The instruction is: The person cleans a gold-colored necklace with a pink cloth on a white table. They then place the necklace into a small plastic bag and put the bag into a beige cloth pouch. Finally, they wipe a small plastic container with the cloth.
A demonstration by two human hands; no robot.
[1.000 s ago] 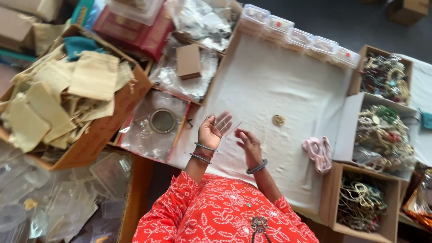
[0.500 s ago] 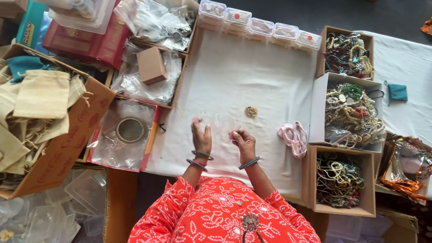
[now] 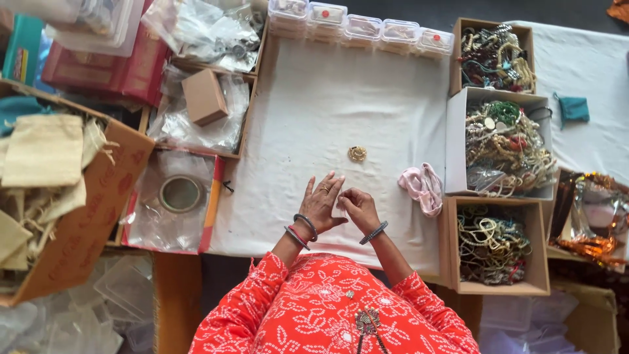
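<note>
2 hands meet over the white cloth that covers the surface, seen from the head camera. The left hand has its fingers stretched forward and loosely spread, a ring on one of them and dark bangles at the wrist. The right hand is curled, its fingertips pinched together right against the left hand's fingers; something small and clear seems to sit between them, but what it is cannot be told, so the grip of each hand stays uncertain. A small gold ornament lies on the cloth just beyond the fingertips, apart from both hands. A pink fabric bundle rests near the right hand, beside 3 open boxes: the top box and the white middle box hold tangled beaded necklaces, and the lower cardboard box holds more strands. A row of 5 clear plastic containers lines the far edge of the cloth. To the left sit a roll of tape in a red-edged tray, a small brown carton, and a large cardboard box of beige pouches
</note>
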